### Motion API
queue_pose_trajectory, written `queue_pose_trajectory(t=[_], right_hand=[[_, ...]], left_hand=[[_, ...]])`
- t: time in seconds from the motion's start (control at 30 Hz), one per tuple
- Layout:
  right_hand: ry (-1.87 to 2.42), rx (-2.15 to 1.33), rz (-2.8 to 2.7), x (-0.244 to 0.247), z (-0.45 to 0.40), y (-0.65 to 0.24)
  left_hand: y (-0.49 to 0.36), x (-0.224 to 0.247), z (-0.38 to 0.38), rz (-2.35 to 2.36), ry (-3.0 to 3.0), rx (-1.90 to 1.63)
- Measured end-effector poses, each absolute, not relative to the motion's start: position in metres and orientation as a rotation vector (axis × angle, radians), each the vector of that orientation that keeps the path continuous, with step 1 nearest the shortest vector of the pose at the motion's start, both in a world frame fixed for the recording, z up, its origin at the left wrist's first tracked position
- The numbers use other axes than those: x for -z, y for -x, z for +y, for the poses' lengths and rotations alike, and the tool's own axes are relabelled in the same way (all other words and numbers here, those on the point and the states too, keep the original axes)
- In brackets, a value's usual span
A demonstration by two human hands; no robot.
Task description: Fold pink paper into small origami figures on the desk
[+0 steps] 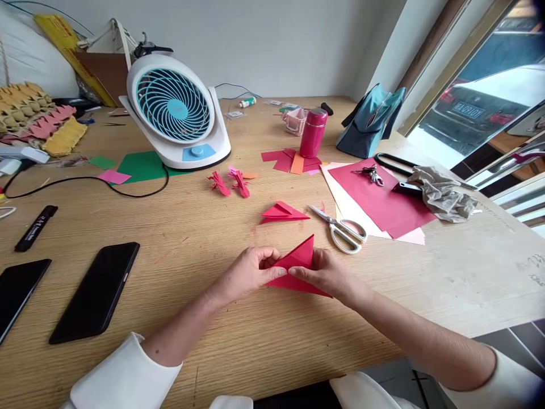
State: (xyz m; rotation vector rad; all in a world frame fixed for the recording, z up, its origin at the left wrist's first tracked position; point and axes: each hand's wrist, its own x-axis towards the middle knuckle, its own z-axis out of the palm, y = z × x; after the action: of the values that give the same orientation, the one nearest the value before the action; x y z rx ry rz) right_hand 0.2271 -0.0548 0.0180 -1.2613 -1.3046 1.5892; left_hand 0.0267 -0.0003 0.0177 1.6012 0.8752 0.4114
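Observation:
A folded sheet of red paper (pixel 300 257) is held just above the table's front part, one pointed corner standing up. My left hand (pixel 254 269) grips its left side, thumb lying on the front face and fingers curled behind. On the right side my right hand (pixel 332 275) pinches it the same way, and the two thumb tips almost meet. Beyond the hands lies another folded red paper piece (pixel 284 212). White-handled scissors (pixel 344 228) rest to its right, blades partly apart. Two small red folded paper figures (pixel 220 184) sit farther back.
A white and blue fan (pixel 176 108) stands at back left. Two black phones (pixel 97 291) and a marker (pixel 36 228) lie at left. A magenta bottle (pixel 314 133), a blue bag (pixel 369 122), red sheets (pixel 383 199), keys (pixel 373 175) and a crumpled cloth (pixel 445 193) are at right.

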Motion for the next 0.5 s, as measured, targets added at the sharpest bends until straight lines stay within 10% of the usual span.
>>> queue_pose_trajectory(t=[0.5], right_hand=[[1.245,-1.672,-1.022,-0.012,-0.027,-0.226]], left_hand=[[-0.018,-0.026,0.007,1.002,-1.756,-0.266]])
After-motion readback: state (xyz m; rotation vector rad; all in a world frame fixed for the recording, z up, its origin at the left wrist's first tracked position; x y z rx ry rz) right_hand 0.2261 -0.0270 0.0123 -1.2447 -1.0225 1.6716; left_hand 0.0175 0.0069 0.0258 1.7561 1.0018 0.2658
